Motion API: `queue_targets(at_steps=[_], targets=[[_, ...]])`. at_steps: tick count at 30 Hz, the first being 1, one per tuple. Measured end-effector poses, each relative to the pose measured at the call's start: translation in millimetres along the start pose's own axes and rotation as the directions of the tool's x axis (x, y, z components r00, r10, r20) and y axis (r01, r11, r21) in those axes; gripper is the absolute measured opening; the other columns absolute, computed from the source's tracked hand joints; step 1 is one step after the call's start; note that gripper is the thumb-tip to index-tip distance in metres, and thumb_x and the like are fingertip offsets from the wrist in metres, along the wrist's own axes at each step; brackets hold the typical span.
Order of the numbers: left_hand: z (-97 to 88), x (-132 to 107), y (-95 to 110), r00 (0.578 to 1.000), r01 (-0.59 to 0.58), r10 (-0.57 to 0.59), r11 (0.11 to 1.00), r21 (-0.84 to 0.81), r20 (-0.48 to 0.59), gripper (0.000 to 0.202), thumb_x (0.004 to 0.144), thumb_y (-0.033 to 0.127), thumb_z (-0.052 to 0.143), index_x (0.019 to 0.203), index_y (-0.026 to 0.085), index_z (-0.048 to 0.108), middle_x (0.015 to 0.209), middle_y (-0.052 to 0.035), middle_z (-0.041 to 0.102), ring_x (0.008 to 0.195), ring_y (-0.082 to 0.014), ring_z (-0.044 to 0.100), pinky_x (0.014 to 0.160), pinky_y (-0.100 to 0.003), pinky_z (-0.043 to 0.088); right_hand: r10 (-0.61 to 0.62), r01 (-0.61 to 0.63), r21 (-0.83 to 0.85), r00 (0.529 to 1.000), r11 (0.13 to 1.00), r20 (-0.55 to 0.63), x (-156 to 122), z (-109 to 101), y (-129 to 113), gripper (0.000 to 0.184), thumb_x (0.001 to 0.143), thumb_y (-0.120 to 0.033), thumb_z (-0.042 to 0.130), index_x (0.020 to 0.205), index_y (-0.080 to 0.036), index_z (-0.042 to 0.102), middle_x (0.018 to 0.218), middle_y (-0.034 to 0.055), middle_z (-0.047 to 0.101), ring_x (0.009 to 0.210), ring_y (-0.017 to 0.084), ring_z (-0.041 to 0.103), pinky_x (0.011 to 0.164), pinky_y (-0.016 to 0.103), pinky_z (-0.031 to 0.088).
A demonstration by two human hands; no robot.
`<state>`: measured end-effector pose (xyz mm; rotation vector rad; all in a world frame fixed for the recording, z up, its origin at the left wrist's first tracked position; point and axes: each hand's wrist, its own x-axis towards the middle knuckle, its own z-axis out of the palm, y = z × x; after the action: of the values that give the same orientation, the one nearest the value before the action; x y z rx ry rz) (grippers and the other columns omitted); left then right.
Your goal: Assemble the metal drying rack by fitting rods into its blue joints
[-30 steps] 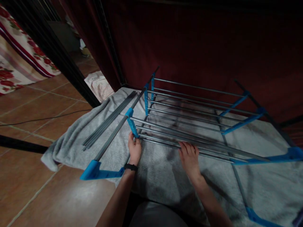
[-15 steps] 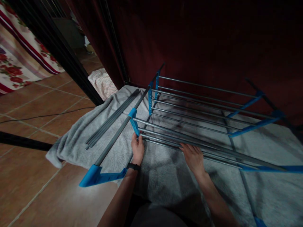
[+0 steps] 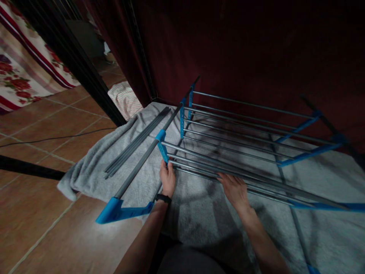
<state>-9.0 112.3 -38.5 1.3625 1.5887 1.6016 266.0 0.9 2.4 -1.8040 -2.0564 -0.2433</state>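
A rack of grey metal tubes and blue plastic brackets lies on its side on a grey blanket. My left hand [image 3: 168, 178], with a dark band on its wrist, is closed on the lower end of a blue bracket [image 3: 163, 148], where the tube ends meet it. Farther along the same tier, my right hand [image 3: 233, 189] has its fingers curled over the nearest metal tube [image 3: 196, 174]; its fingertips are partly hidden. Closest to me on the left frame tube [image 3: 139, 163] is a blue end piece [image 3: 114, 211].
Several loose grey tubes [image 3: 137, 142] lie on the blanket [image 3: 194, 213] left of the rack. A black post [image 3: 76, 72] rises at the left, and a dark red curtain [image 3: 242, 49] hangs behind. A thin cable [image 3: 57, 137] crosses the tiled floor [image 3: 31, 205].
The view has shifted slightly, so the rack and both hands appear a little farther right. Both hands keep the same places on the rack.
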Motion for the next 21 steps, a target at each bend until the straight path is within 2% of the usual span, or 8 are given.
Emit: queue_targets(at_steps=[8,15,21], targets=[[-0.3,-1.3,0.0,1.0,-0.005,0.005,1.0,0.009,-0.008,0.036,0.1,0.051,0.049,0.11,0.02,0.064,0.1,-0.0076,0.069,0.093,-0.022,0.063,0.087,-0.035,0.048,-0.007,0.007,0.021,0.999,1.0,0.036,1.4,-2.5,1.9,0.03,0.105,-0.035,0.049,0.12,-0.029,0.074,0.098,0.0039,0.078,0.079,0.021,0.068,0.075,0.036,0.046],[-1.0,-1.0,1.0,1.0,-0.007,0.008,1.0,0.027,-0.014,0.039,0.099,0.057,0.048,0.1,0.021,0.062,0.088,-0.0039,0.064,0.083,-0.0205,0.058,0.08,-0.034,0.047,-0.005,0.004,0.011,0.997,1.0,0.071,-0.5,-2.0,1.0,0.032,0.106,-0.039,0.045,0.12,-0.031,0.073,0.096,0.003,0.079,0.075,0.02,0.069,0.071,0.035,0.047],[-0.4,0.8,0.7,0.999,-0.013,0.015,0.998,0.064,-0.028,0.04,0.098,0.059,0.047,0.095,0.021,0.06,0.084,-0.0027,0.061,0.08,-0.0197,0.056,0.079,-0.034,0.047,-0.005,0.002,0.05,0.999,0.999,0.053,2.0,0.5,1.7,0.032,0.107,-0.039,0.045,0.118,-0.03,0.074,0.1,0.0042,0.079,0.075,0.021,0.071,0.069,0.035,0.046]])
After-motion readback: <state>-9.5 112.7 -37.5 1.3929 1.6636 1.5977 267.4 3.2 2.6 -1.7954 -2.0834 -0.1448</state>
